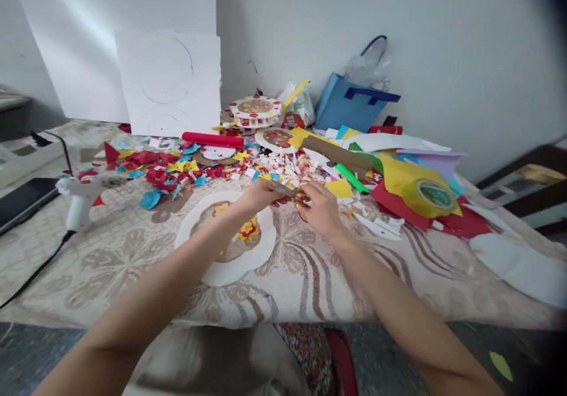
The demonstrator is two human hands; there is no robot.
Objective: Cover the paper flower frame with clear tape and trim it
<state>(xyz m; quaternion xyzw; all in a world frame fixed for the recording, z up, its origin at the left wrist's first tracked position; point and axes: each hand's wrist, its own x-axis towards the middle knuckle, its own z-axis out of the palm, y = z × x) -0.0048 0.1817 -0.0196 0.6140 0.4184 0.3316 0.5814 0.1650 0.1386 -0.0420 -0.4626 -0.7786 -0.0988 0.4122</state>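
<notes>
Paper scraps in red, yellow, blue and white (186,168) are strewn over the far half of the patterned cloth-covered table (133,254). Both hands are met just above the table's middle. A pair of metal scissors with a gold-toned pivot (290,192) is held between them: the right hand (321,210) is closed around the handle end, while the blades run leftward and slightly away, their tips at the fingers (270,190) of the left hand (259,198). The long axis lies roughly left to right, points toward the left hand. The left fingers are pinched at the blade tips (what is pinched there, a small scrap perhaps, cannot be told). The right hand is nearer the handles, the left nearer the points. A white scalloped foam disc with a brown centre and red-yellow flowers (230,242) lies below the left wrist. A white glue gun (82,198) stands well apart at left.
</notes>
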